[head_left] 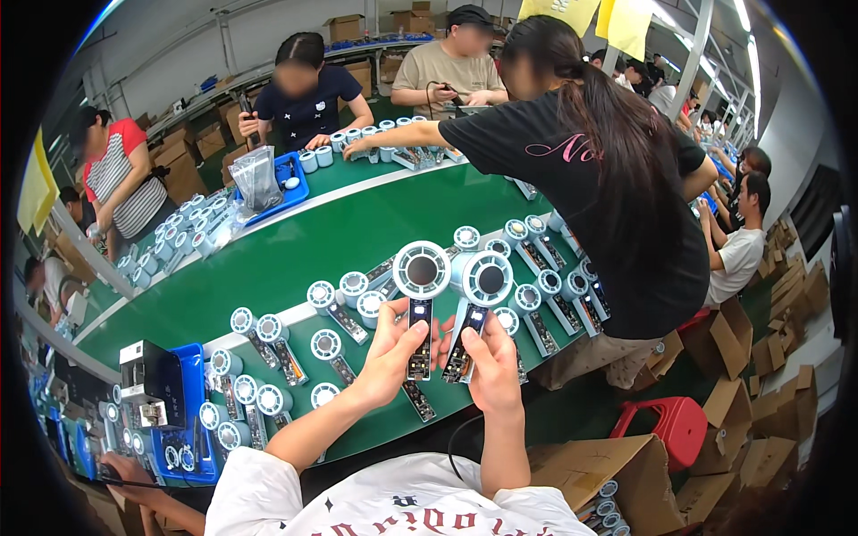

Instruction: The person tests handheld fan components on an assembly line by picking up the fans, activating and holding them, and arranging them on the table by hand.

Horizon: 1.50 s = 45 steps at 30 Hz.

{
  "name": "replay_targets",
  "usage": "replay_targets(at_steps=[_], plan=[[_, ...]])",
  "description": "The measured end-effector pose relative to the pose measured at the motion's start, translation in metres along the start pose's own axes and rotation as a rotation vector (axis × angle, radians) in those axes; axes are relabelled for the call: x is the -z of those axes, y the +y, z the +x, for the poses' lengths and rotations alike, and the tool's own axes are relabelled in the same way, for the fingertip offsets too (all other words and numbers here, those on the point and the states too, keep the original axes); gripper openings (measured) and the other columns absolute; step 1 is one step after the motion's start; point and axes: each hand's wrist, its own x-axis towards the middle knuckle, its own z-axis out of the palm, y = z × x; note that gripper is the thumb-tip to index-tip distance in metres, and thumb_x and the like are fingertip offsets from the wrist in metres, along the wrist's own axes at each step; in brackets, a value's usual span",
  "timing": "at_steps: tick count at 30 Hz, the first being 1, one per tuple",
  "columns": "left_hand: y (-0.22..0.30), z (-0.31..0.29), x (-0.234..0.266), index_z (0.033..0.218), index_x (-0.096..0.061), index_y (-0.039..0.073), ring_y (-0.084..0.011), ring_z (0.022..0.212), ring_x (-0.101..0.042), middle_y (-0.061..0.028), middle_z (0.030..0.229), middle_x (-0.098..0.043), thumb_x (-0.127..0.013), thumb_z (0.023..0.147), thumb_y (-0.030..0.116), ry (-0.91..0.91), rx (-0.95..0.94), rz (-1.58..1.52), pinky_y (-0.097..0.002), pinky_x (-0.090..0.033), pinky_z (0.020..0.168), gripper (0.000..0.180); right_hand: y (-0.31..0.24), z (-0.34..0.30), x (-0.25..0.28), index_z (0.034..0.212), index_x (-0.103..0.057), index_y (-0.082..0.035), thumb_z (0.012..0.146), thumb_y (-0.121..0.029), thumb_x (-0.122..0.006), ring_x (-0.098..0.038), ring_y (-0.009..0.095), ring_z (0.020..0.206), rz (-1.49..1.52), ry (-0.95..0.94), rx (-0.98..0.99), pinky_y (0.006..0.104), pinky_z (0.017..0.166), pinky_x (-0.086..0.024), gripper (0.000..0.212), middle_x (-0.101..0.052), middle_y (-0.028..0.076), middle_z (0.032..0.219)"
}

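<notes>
Fingers (413,332) of the left hand (390,355) pinch one handheld fan (421,295) by its handle. The right hand (492,362) pinches a second fan (478,299); both are upright above the green table (295,259).

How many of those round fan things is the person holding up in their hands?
2. The left hand holds one white round-headed handheld fan with a dark handle; the right hand holds a second fan beside it. Many more lie on the green table.
</notes>
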Motion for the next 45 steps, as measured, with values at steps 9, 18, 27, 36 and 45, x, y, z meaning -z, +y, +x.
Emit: replay_targets(at_steps=[9, 18, 27, 36, 45], plan=[[-0.008, 0.001, 0.001, 0.134, -0.017, 0.009, -0.0202, 0.091, -0.052, -0.0131, 0.110, -0.046, -0.042, 0.098, 0.029, -0.027, 0.045, 0.058, -0.0341, -0.045, 0.078, 0.048, 0.009, 0.003, 0.010, 0.115, -0.046, 0.002, 0.086, -0.003, -0.056, -0.058, 0.016, 0.070, -0.058, 0.041, 0.019, 0.0240, 0.061, -0.049, 0.031, -0.060, 0.011, 0.090], [-0.054, 0.031, -0.007, 0.142, 0.000, 0.010, -0.0276, 0.120, -0.041, -0.0171, 0.132, -0.030, -0.035, 0.098, 0.043, 0.023, 0.000, -0.011, -0.0439, -0.034, 0.098, 0.064, 0.016, 0.017, 0.027, 0.115, -0.049, 0.002, 0.071, 0.005, -0.071, -0.060, 0.015, 0.075, -0.382, 0.178, -0.040, 0.0232, 0.063, -0.050, 0.049, -0.061, 0.010, 0.091], [-0.047, 0.106, 0.007, 0.143, -0.009, 0.004, -0.0315, 0.127, -0.035, -0.0229, 0.144, -0.023, -0.036, 0.098, 0.041, -0.142, -0.016, 0.654, -0.0422, -0.031, 0.104, 0.064, -0.022, 0.105, 0.100, 0.109, -0.059, 0.004, 0.070, 0.006, -0.062, -0.061, 0.017, 0.074, -0.581, 0.220, -0.010, 0.0242, 0.064, -0.050, 0.040, -0.064, 0.010, 0.089], [0.030, 0.073, 0.086, 0.121, -0.047, 0.001, -0.0241, 0.104, -0.052, -0.0134, 0.120, -0.053, -0.054, 0.088, 0.019, 0.099, 0.064, 1.082, -0.0343, -0.042, 0.089, 0.038, -0.138, 0.305, 0.348, 0.102, -0.063, -0.001, 0.066, -0.013, -0.063, -0.063, 0.036, 0.078, -1.863, 0.366, 0.223, 0.0408, 0.069, -0.050, 0.037, -0.068, 0.018, 0.093], [0.033, 0.044, 0.056, 0.108, -0.054, 0.004, -0.0221, 0.086, -0.054, -0.0091, 0.104, -0.056, -0.057, 0.084, 0.011, -0.010, 0.202, 1.252, -0.0303, -0.045, 0.075, 0.025, -0.151, 0.369, 0.451, 0.105, -0.061, 0.000, 0.062, -0.011, -0.071, -0.062, 0.031, 0.080, -1.922, 0.452, -0.112, 0.0388, 0.075, -0.051, 0.045, -0.067, 0.016, 0.095]])
